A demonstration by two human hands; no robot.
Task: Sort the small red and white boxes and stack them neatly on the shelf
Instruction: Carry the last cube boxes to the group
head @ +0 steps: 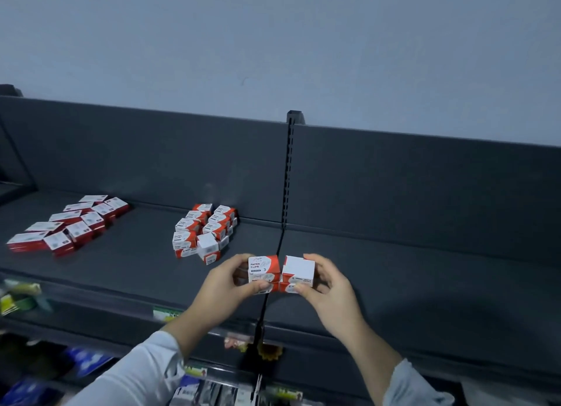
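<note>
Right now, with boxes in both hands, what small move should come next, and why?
Probably set the held boxes by the middle pile: the left hand and right hand each grip a small stack above the shelf, printed like that pile, unlike the flat boxes far left.

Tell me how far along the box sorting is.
Done: a left group and a middle group sit in rows on the shelf. In hand: the left hand grips one stack, the right hand another, side by side over the shelf. Left: set those down, and straighten the tilted box fronting the middle group.
</note>
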